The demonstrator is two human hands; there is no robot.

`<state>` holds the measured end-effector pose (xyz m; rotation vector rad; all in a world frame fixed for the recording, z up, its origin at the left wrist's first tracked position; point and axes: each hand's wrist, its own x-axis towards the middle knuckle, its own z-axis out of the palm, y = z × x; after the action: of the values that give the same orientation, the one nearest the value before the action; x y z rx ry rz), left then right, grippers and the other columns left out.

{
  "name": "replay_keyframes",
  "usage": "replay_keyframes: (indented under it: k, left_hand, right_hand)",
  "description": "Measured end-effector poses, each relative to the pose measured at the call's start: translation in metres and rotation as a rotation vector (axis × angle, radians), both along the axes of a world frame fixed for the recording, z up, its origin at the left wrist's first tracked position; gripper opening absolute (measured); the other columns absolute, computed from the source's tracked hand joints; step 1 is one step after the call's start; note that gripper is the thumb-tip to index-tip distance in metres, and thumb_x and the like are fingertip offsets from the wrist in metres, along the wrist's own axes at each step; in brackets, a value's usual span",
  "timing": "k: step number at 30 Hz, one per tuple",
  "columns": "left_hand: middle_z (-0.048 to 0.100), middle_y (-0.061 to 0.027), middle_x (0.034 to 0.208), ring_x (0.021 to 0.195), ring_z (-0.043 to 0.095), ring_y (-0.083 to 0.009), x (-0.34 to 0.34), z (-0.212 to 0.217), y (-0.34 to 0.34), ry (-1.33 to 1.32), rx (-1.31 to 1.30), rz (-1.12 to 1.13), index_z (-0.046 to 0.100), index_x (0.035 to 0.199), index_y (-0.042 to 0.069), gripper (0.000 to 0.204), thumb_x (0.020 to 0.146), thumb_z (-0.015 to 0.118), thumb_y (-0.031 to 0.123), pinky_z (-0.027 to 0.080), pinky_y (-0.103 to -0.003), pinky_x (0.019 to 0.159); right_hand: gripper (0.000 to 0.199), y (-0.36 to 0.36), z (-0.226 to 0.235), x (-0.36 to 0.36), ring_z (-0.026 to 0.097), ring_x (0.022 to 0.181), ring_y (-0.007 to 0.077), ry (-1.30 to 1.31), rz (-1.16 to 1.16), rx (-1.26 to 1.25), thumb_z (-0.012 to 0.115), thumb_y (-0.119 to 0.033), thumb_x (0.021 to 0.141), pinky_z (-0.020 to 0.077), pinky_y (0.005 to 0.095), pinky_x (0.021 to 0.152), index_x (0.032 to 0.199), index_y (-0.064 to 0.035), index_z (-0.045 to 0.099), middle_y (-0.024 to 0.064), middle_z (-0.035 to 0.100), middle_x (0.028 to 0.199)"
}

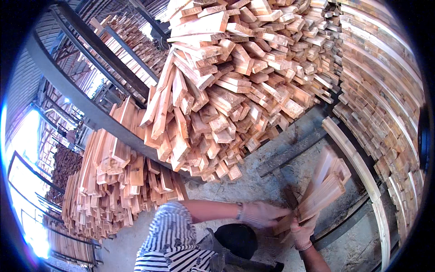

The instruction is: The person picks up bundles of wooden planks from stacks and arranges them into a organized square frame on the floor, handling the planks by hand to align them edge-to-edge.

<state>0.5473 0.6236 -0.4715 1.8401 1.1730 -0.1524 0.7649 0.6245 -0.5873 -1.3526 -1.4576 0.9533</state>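
My right hand (302, 233), in a pale work glove, is closed round the lower part of a small bundle of wooden slats (321, 195). The slats stand tilted up and to the right, their far ends fanned apart and slightly blurred. Just left of the bundle is my left hand (260, 214), also gloved. Its fingers stretch toward the slats' lower ends, somewhat smeared; whether they touch the wood I cannot tell. A short piece of wood (283, 225) shows between the two hands, partly hidden by them.
A large heap of loose slats (244, 81) rises ahead, beside a curved-looking metal bar (90, 109). Another pile (108, 181) lies at left. On the right stands a neatly stacked wall of wood (380, 90), with a long board (358, 163) before it. Metal rails (294, 152) cross the dusty floor.
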Motion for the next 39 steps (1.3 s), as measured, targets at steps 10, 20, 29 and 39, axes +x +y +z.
replay_keyframes:
  k: [10, 20, 29, 39]
  left_hand:
    - [0.068, -0.0206, 0.110, 0.103, 0.067, -0.0355, -0.225, 0.303, 0.104, 0.421, 1.770, 0.792, 0.058, 0.127, 0.002, 0.042, 0.089, 0.070, 0.018, 0.052, -0.044, 0.092]
    - [0.072, -0.0262, 0.107, 0.102, 0.070, -0.0435, -0.503, 0.234, 0.189, 1.195, 0.701, 0.739, 0.073, 0.110, 0.002, 0.039, 0.095, 0.053, 0.033, 0.058, -0.050, 0.083]
    - [0.070, -0.0171, 0.091, 0.089, 0.071, -0.0279, -0.400, 0.281, 0.119, 1.355, 0.708, 0.697, 0.074, 0.105, 0.006, 0.033, 0.099, 0.052, 0.029, 0.057, -0.038, 0.074]
    - [0.064, -0.0111, 0.118, 0.104, 0.063, -0.0247, -0.033, 0.208, -0.077, -1.140, 0.532, 1.294, 0.057, 0.129, 0.002, 0.053, 0.096, 0.061, 0.044, 0.051, -0.036, 0.089]
  right_hand:
    - [0.060, 0.006, 0.012, 0.015, 0.062, 0.105, 0.0246, 0.163, 0.057, -0.098, 0.080, -0.016, 0.080, 0.0514, 0.0370, 0.091, 0.127, 0.0007, 0.047, 0.0155, 0.061, 0.113]
    - [0.060, 0.003, 0.018, 0.029, 0.063, 0.104, 0.0198, 0.476, 0.138, -0.210, 0.077, -0.011, 0.080, 0.0531, 0.0353, 0.089, 0.131, 0.0005, 0.048, 0.0112, 0.063, 0.112]
    - [0.064, 0.011, 0.070, 0.003, 0.070, 0.100, 0.0285, -0.006, 0.145, -0.307, 0.082, -0.033, 0.079, 0.0567, 0.0404, 0.084, 0.125, 0.0019, 0.054, 0.0210, 0.069, 0.106]
    - [0.063, 0.010, 0.077, 0.012, 0.068, 0.103, 0.0367, -0.068, 0.106, -0.224, 0.079, -0.036, 0.081, 0.0540, 0.0421, 0.088, 0.128, -0.0031, 0.052, 0.0242, 0.067, 0.108]
